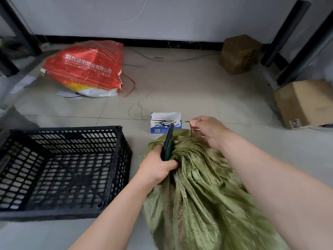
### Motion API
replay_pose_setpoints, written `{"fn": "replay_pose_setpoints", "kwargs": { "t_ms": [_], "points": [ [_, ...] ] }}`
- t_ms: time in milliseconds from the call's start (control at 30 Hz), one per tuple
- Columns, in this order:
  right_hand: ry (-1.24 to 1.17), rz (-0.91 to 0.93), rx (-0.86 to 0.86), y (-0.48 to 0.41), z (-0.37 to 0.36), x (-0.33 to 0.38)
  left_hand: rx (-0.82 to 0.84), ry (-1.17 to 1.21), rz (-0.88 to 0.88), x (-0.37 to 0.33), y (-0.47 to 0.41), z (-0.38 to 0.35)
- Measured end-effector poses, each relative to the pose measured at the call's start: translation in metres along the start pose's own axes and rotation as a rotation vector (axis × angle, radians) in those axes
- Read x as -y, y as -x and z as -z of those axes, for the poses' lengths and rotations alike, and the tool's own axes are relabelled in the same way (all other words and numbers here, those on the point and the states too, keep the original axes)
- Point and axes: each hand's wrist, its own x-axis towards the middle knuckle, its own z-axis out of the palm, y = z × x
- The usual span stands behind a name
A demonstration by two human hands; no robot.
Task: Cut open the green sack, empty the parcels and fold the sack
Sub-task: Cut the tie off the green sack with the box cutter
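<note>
A full green woven sack (pixel 201 195) lies on the floor in front of me, its gathered neck pointing away. My left hand (pixel 158 166) grips the bunched neck together with a black and green cutter (pixel 168 143), whose tip points up and away. Just beyond the neck, my right hand (pixel 207 129) pinches a thin black cable tie (pixel 190 126) between thumb and fingers. The parcels are hidden inside the sack.
A black plastic crate (pixel 115 170) stands at the left of the sack. A small blue and white box (pixel 165 130) holding several black ties sits just beyond it. A red printed bag (pixel 84 69) lies far left; cardboard boxes (pixel 304 103) and shelf legs stand at the right.
</note>
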Motion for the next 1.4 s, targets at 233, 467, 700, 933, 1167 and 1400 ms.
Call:
{"fn": "replay_pose_setpoints", "kwargs": {
  "t_ms": [233, 467, 700, 933, 1167, 1400],
  "points": [
    [-0.146, 0.012, -0.147, -0.066, 0.014, -0.002, -0.105, -0.168, 0.068, -0.029, -0.032, -0.012],
    [0.187, 0.212, -0.005, -0.103, 0.021, 0.009, -0.151, -0.350, 0.138, -0.046, -0.053, -0.020],
    [0.342, 0.228, -0.029, -0.159, 0.005, 0.005, -0.224, -0.344, 0.127, -0.040, -0.072, -0.025],
    [0.603, 0.241, 0.043, -0.218, -0.027, -0.010, -0.198, -0.261, 0.104, -0.032, -0.076, -0.019],
    [0.850, 0.242, 0.112, -0.250, -0.061, -0.029, -0.192, -0.224, 0.158, -0.027, -0.071, -0.016],
    [0.936, 0.231, 0.097, -0.268, -0.078, -0.031, -0.164, -0.239, 0.197, -0.020, -0.073, -0.011]
  ]
}}
